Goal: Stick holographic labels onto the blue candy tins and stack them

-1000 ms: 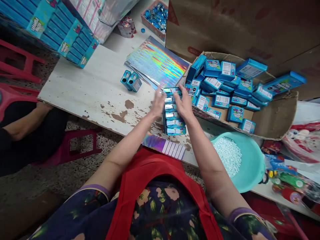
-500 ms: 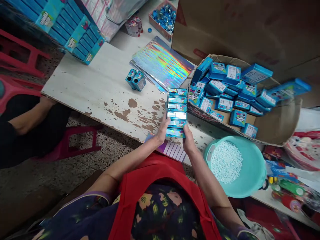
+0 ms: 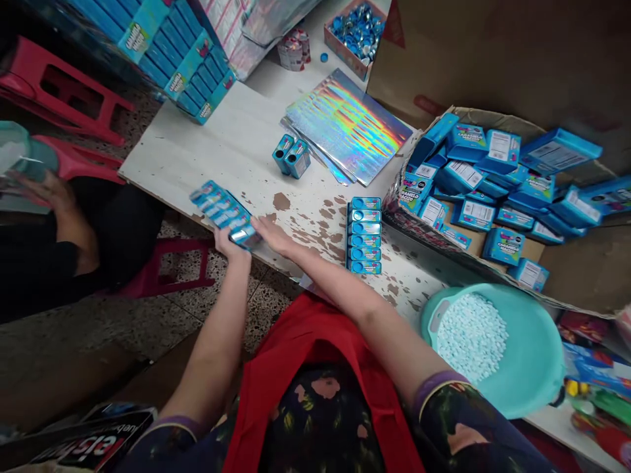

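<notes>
A row of small blue candy boxes [image 3: 219, 209] is between my hands at the table's front left edge, slanted and slightly blurred. My left hand [image 3: 231, 243] grips its near side, fingers partly hidden by the boxes. My right hand [image 3: 270, 235] presses against its right end with the fingers stretched along it. A second row of blue candy boxes [image 3: 365, 236] stands on the table to the right, round holes showing in several of them. Two more small blue boxes [image 3: 292, 156] stand side by side farther back, each with a dark round hole.
Holographic sheets [image 3: 345, 125] lie behind. At right are a carton [image 3: 566, 269] of blue boxes and a turquoise tub [image 3: 535, 355] of pale candies. Stacked blue display boxes [image 3: 182, 79] stand back left. Another person's hand [image 3: 49, 190] is at far left, near red stools [image 3: 73, 92].
My hands have moved left with a row of candy boxes. Another row, with round holes, now shows where they were. The view has shifted, so the table things appear farther right.
</notes>
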A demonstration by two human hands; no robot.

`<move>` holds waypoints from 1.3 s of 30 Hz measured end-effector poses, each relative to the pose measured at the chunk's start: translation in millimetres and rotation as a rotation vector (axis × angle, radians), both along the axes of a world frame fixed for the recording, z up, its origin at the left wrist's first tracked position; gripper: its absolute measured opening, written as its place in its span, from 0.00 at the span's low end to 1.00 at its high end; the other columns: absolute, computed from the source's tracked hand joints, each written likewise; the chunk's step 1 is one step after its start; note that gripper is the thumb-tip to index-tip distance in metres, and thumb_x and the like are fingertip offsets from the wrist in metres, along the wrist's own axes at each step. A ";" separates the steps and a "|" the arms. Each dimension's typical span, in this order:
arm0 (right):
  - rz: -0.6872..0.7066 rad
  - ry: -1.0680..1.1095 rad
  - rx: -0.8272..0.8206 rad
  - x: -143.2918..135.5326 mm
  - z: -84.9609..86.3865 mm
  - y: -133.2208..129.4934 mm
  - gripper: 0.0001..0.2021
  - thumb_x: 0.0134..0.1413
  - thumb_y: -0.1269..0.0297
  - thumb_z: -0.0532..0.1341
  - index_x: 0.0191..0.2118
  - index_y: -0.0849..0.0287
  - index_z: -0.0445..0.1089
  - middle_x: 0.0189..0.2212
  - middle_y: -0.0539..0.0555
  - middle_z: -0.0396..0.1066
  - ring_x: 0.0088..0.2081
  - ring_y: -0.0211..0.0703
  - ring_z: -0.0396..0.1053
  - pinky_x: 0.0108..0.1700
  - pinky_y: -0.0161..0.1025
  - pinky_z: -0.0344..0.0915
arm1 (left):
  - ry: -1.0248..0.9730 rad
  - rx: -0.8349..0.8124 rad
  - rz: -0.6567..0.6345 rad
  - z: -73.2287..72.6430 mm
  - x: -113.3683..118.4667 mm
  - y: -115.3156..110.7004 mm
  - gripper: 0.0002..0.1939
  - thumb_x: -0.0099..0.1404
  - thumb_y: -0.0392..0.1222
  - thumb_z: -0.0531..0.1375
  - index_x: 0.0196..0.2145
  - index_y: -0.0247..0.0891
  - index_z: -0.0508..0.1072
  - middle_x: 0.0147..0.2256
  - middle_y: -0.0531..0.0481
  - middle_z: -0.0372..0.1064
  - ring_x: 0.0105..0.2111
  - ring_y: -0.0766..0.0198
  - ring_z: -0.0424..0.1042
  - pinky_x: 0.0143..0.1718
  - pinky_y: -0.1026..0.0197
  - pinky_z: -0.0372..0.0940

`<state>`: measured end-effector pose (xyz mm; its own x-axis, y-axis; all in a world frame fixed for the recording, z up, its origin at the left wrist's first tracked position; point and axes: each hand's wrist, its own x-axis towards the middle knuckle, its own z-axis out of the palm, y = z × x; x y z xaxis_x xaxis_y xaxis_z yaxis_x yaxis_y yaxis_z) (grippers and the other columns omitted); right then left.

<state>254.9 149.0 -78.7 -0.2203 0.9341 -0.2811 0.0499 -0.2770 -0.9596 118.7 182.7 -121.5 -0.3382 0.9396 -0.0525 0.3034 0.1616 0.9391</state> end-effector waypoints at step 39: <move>-0.377 -1.205 0.316 103.3 -49.4 -244.8 0.13 0.64 0.60 0.55 0.51 0.54 0.71 0.44 0.56 0.74 0.45 0.48 0.65 0.48 0.45 0.54 | 0.695 -0.054 -1.607 18.9 117.5 -123.8 0.15 0.69 0.46 0.52 0.32 0.38 0.73 0.38 0.48 0.73 0.44 0.58 0.67 0.48 0.54 0.53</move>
